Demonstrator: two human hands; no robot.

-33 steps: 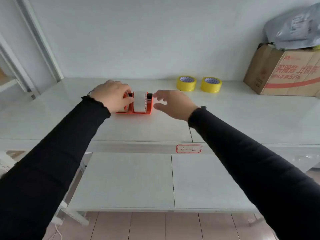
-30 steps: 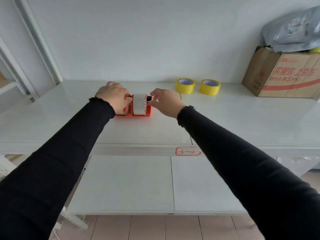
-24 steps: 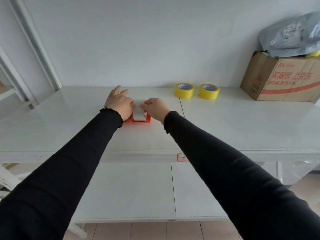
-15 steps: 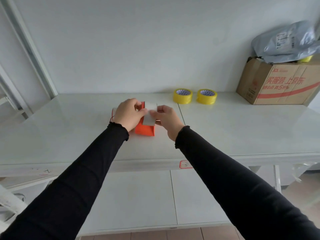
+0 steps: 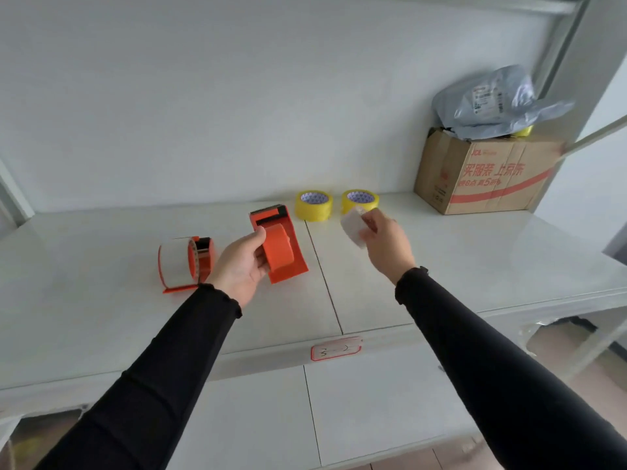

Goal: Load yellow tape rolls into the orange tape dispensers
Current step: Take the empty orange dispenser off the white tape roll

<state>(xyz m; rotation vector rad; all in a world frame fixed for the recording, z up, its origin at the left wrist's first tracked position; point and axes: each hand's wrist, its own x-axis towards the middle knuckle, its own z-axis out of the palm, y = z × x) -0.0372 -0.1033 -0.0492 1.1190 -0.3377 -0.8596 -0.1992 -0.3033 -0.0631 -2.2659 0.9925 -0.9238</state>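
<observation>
My left hand (image 5: 241, 263) grips an orange tape dispenser (image 5: 279, 246) by its round hub, with the toothed blade end pointing away from me. To its left a second orange dispenser (image 5: 200, 258) stands on the white shelf (image 5: 101, 317) with a white roll (image 5: 173, 261) on it. My right hand (image 5: 385, 244) holds a white empty roll core (image 5: 353, 226) above the shelf, just in front of two yellow tape rolls (image 5: 313, 205) (image 5: 359, 199) that lie flat near the back wall.
A cardboard box (image 5: 485, 174) with a grey plastic bag (image 5: 492, 103) on top stands at the back right. A small red-framed label (image 5: 336, 349) sits on the shelf's front edge. A lower white shelf (image 5: 305, 418) lies below, close to me.
The two dispensers were together under my hands. My left hand has drawn one dispenser to the right, and my right hand has pulled the white core off it and moved right.
</observation>
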